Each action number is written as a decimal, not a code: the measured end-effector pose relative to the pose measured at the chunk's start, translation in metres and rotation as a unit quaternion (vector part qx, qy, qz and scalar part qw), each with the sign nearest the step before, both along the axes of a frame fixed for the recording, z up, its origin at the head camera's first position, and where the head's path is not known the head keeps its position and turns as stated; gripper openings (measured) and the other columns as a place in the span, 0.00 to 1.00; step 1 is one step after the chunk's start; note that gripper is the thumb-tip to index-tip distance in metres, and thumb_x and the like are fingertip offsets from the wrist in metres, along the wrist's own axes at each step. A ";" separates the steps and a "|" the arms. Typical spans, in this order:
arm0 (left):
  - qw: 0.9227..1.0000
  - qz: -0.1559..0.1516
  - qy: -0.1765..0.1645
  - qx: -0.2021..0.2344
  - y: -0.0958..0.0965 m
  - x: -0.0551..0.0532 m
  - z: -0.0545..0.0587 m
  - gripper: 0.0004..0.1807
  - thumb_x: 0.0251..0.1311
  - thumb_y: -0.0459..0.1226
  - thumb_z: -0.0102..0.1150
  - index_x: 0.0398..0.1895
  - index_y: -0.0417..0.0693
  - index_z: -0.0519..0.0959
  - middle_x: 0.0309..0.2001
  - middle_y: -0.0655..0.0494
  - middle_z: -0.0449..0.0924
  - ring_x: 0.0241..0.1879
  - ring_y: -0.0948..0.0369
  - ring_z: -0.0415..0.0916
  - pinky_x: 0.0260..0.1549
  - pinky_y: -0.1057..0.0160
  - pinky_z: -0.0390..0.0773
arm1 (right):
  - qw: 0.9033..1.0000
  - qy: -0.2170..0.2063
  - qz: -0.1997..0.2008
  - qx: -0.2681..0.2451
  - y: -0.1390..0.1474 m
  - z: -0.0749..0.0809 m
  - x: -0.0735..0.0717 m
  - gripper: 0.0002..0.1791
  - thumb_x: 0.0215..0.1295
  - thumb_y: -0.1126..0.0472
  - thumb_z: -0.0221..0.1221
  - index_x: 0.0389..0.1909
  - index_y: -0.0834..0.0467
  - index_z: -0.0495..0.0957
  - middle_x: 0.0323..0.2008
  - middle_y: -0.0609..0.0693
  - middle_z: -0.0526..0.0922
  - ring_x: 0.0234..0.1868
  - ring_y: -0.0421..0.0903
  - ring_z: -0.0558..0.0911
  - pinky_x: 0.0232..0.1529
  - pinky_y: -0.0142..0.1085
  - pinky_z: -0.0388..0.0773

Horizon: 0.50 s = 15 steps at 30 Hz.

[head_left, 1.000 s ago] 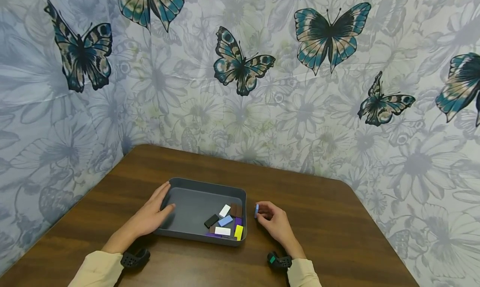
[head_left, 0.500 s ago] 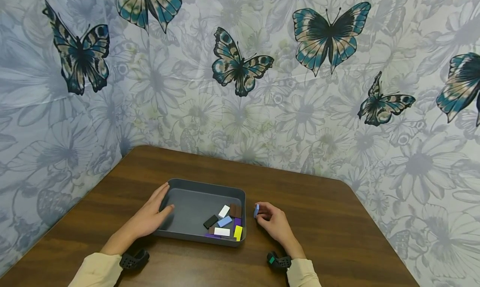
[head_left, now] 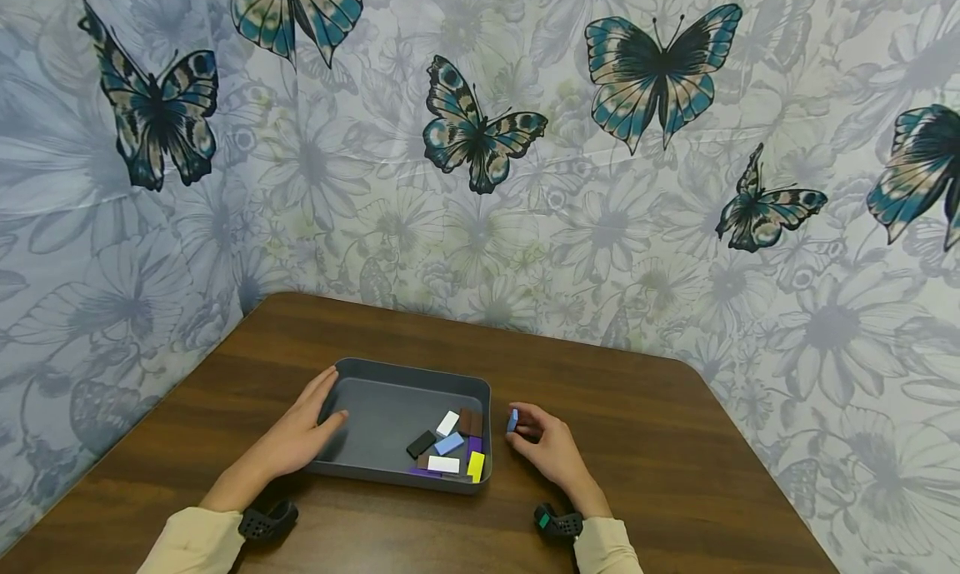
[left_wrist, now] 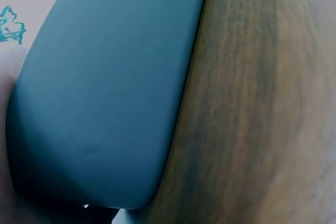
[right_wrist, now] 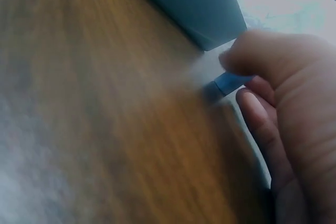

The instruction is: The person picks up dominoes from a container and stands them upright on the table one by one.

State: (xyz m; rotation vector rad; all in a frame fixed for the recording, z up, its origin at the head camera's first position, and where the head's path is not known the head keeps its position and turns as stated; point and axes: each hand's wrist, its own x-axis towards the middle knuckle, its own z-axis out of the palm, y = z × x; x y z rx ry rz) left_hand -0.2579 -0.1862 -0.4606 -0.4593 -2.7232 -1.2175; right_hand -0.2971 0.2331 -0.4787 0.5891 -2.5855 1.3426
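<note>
My right hand (head_left: 553, 449) pinches a blue domino-like block (head_left: 512, 421) between thumb and fingers, just right of the tray. In the right wrist view the block (right_wrist: 231, 83) stands upright at the table surface, its upper part hidden by the thumb (right_wrist: 262, 56). A dark grey rectangular tray (head_left: 390, 371) lies in front of me. Along its left side rests my left hand (head_left: 292, 435), fingers extended by the far left corner and thumb over the rim. The left wrist view is mostly filled by the tray's outer wall (left_wrist: 110, 93).
Several loose blocks gather at the tray's right end, among them a black one (head_left: 422, 444), a blue one (head_left: 449, 444), a yellow one (head_left: 476, 466) and a white one (head_left: 444, 465). The brown wooden table (head_left: 600, 391) ends at a butterfly-patterned wall (head_left: 637, 224).
Both hands and the tray keep nearly the same places. The blue block in my right hand has turned very slightly, and its thumb sits a touch further left.
</note>
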 end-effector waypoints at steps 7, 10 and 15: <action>1.000 -0.002 0.003 0.000 -0.002 -0.001 -0.002 0.42 0.77 0.44 0.54 0.81 0.29 0.47 0.81 0.31 0.41 0.78 0.31 0.44 0.68 0.28 0.56 | 0.999 0.047 -0.005 -0.016 -0.002 0.000 0.002 0.28 0.62 0.67 0.72 0.64 0.62 0.78 0.57 0.55 0.85 0.56 0.52 0.86 0.56 0.38 0.83; 1.000 -0.003 0.003 0.000 -0.002 -0.001 -0.002 0.42 0.77 0.43 0.54 0.81 0.29 0.47 0.81 0.31 0.41 0.78 0.31 0.45 0.68 0.28 0.56 | 0.997 0.078 -0.014 -0.023 -0.003 0.001 0.004 0.29 0.61 0.66 0.72 0.63 0.63 0.78 0.56 0.58 0.86 0.55 0.52 0.86 0.55 0.39 0.83; 1.000 -0.002 0.006 0.001 -0.003 -0.001 -0.002 0.42 0.77 0.43 0.54 0.80 0.29 0.47 0.81 0.31 0.41 0.78 0.31 0.45 0.69 0.28 0.56 | 0.990 0.137 -0.020 -0.036 -0.005 0.002 0.004 0.28 0.61 0.66 0.73 0.62 0.63 0.79 0.55 0.60 0.86 0.53 0.53 0.87 0.54 0.41 0.84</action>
